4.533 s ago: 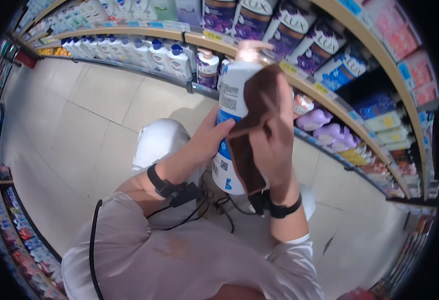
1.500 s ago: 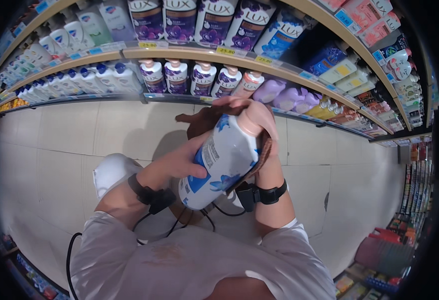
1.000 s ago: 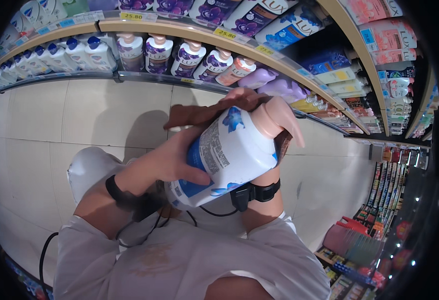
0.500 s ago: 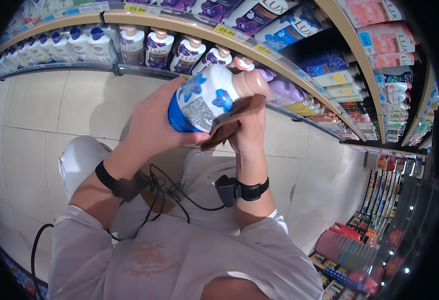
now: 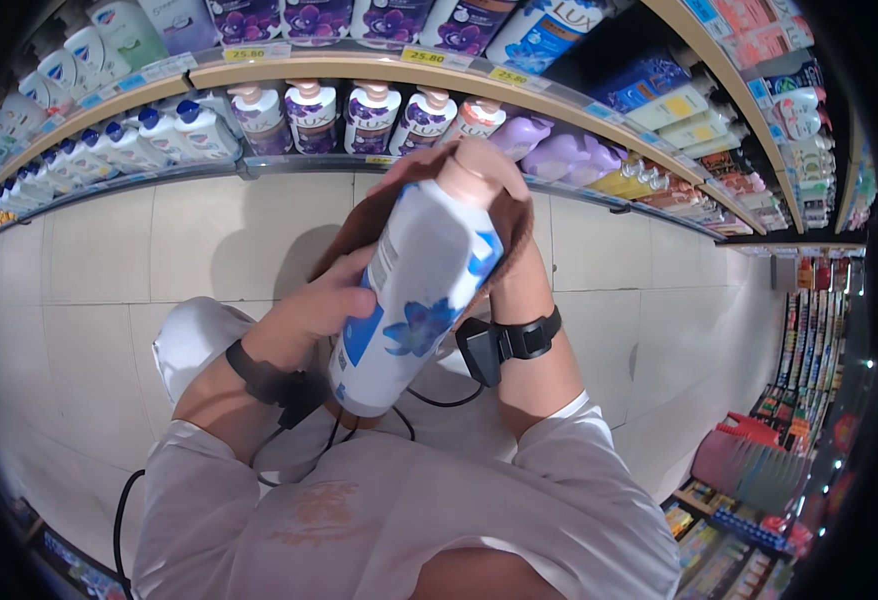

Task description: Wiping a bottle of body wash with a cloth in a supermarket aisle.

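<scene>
A white and blue pump bottle (image 5: 421, 290) with a pinkish pump top is tilted in front of me, its top pointing away and to the right. My left hand (image 5: 331, 305) grips its left side, thumb on the label and the other fingers mostly out of sight. A brown cloth (image 5: 364, 215) is spread behind the bottle and around its neck, showing on both sides. My right hand (image 5: 521, 275) is behind the bottle's upper right side with the cloth; its fingers are hidden by them.
Ahead, a curved-looking shelf (image 5: 359, 70) carries rows of pump bottles, with purple-labelled bottles (image 5: 369, 120) on the lower level. More stocked shelves (image 5: 749, 130) run along the right. Pale floor tiles (image 5: 199, 230) lie below. Black cables (image 5: 129, 510) hang near my lap.
The bottle has turned about its length and swung more upright, base toward me. The cloth has spread out behind it. My left hand has shifted down along its left side.
</scene>
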A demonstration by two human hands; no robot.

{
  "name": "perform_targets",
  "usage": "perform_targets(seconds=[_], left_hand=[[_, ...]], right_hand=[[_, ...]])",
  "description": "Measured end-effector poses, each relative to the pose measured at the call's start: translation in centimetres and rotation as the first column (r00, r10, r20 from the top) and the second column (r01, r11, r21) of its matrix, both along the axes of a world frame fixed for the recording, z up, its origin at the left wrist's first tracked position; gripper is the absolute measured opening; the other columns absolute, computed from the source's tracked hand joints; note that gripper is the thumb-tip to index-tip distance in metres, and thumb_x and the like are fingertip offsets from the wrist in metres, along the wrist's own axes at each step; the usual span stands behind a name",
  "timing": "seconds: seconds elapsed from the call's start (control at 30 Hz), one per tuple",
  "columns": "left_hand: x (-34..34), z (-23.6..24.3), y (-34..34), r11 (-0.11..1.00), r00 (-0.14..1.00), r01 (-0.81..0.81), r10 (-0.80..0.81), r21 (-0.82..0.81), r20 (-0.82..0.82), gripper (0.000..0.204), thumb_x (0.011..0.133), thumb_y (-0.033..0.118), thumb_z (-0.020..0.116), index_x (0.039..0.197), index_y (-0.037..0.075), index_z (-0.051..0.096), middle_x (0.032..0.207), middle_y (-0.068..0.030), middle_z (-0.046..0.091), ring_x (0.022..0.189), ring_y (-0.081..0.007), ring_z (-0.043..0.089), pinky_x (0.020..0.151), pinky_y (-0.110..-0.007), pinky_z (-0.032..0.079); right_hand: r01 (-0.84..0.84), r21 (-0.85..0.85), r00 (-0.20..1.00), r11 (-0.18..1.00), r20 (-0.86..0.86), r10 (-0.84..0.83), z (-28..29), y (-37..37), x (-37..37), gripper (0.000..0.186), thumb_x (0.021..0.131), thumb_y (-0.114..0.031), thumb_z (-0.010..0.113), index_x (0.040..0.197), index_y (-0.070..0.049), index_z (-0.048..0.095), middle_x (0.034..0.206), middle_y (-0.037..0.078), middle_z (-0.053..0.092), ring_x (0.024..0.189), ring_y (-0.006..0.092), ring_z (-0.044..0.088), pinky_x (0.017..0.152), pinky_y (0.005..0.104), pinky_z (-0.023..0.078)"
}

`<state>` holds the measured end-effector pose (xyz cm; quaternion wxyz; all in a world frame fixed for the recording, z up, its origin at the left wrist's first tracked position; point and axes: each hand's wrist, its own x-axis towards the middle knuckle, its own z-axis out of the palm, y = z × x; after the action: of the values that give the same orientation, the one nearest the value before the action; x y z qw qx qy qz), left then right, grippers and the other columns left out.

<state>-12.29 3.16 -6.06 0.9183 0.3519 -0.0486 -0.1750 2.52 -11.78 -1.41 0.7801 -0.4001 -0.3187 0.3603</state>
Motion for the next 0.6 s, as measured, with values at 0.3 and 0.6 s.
perform_targets(seconds=[0.3, 0.6], left_hand=[[2.0, 1.0, -0.4, 0.902, 0.969, -0.241, 0.207, 0.359, 0.131, 0.084, 0.075, 0.036, 0.083, 0.141, 0.003, 0.043, 0.124, -0.0057, 0.061, 0.112, -0.0152, 0.057, 0.097, -0.031, 0.046], [1.8, 2.2, -0.8, 0.141, 0.741, -0.587, 0.491, 0.797, 0.458, 0.094, 0.061, 0.040, 0.092, 0.134, 0.003, 0.045, 0.115, -0.0146, 0.065, 0.106, -0.0254, 0.065, 0.090, -0.037, 0.051]], right_hand=[[0.137, -0.083, 0.950, 0.987, -0.270, -0.154, -0.3, -1.7, 1.2, 0.041, 0.090, -0.015, 0.063, 0.128, 0.000, 0.055, 0.112, 0.010, 0.065, 0.095, 0.0162, 0.064, 0.082, 0.0299, 0.055], [0.505, -0.292, 0.863, 0.812, 0.165, -0.477, 2.2, 1.0, -2.5, 0.036, 0.090, -0.010, 0.058, 0.124, -0.001, 0.052, 0.106, 0.007, 0.062, 0.093, 0.0126, 0.059, 0.079, 0.0274, 0.050]])
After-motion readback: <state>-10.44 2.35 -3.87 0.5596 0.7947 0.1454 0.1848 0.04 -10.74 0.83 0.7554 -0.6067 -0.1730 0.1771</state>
